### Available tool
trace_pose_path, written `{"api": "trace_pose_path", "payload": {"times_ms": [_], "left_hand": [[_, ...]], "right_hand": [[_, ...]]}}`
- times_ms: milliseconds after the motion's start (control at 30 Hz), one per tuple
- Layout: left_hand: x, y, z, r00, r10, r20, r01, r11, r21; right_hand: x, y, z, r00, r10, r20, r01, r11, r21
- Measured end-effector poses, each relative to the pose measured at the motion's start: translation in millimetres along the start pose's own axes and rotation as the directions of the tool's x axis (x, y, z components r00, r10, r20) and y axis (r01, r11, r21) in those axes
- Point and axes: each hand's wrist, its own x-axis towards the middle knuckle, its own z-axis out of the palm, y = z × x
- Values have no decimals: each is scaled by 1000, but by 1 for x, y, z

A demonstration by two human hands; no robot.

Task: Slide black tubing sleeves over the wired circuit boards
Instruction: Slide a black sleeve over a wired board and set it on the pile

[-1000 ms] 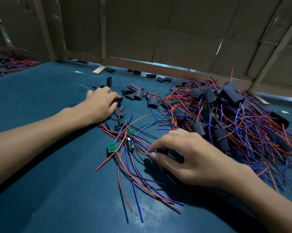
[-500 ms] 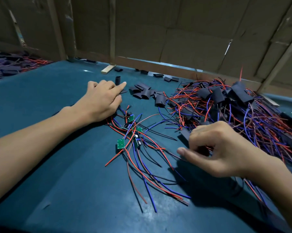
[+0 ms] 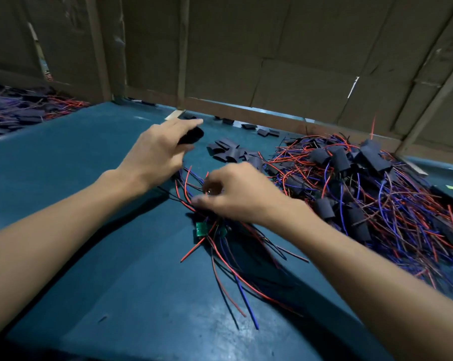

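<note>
cardboard walls back the teal table (image 3: 115, 282); my left hand (image 3: 157, 152) grips a black sleeve (image 3: 191, 135), my right hand (image 3: 235, 194) pinches wires above a green circuit board (image 3: 200, 228), finished pile (image 3: 376, 194) right

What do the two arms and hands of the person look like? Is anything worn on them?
Both forearms are bare up to the frame edge: no sleeves show. The left hand and the right hand wear no gloves, and no watch, bracelet or ring shows on the wrists or fingers. The picture is slightly blurred, so small marks cannot be told.
</note>
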Motion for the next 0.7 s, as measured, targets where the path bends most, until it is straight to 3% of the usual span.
{"api": "trace_pose_path", "payload": {"times_ms": [100,233,333,433,500,633,700], "left_hand": [[-1,0,-2,997,25,-68,-26,1000,-16],[0,-6,-4,995,-13,-100,12,1000,-1],[-1,-11,-4,986,-40,-163,41,999,0],[-3,-15,-3,964,-116,-240,117,993,-8],[-5,-18,-1,960,-151,-234,155,988,0],[-6,-18,3,969,-160,-190,162,987,-6],[-6,-17,5,971,-158,-177,158,987,-18]], "right_hand": [[13,-3,9,991,110,77,-102,990,-99],[20,-3,-11,983,135,125,-126,989,-75],[20,5,-32,971,194,136,-215,963,160],[23,15,-46,950,305,63,-297,826,480],[23,18,-53,935,354,20,-303,768,564],[21,18,-66,921,355,-163,-189,770,610],[20,16,-74,901,363,-238,-80,678,731]]}}
